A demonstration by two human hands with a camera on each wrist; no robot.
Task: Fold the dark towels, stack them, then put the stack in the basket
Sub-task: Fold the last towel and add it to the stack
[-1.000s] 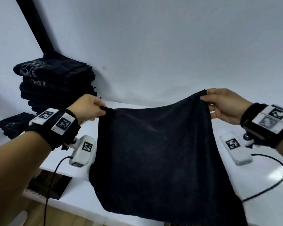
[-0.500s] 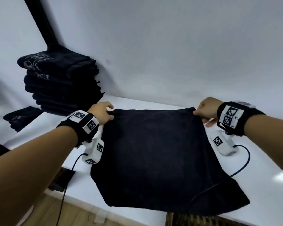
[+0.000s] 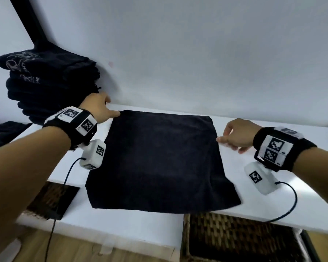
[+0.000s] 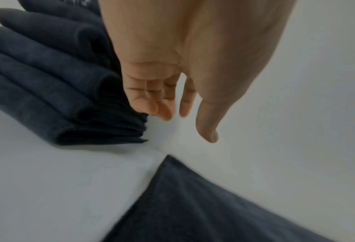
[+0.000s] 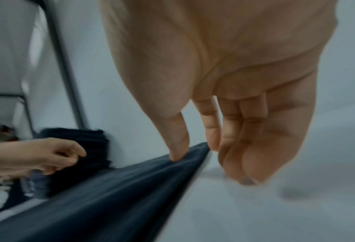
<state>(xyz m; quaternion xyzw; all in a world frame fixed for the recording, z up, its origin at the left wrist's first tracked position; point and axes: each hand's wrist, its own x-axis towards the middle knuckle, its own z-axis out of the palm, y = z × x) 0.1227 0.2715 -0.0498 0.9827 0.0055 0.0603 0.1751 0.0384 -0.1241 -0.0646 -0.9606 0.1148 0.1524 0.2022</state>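
Dark towel [image 3: 157, 159] flat on table [image 3: 136, 225], right hand [image 3: 237, 136] touching its edge

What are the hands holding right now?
Nothing. The left hand hovers open above the towel; the right hand's thumb only touches its right edge.

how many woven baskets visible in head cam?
2. One basket sits below the table's near edge, front right. A second basket shows partly under the left forearm, front left. More may be hidden below the table.
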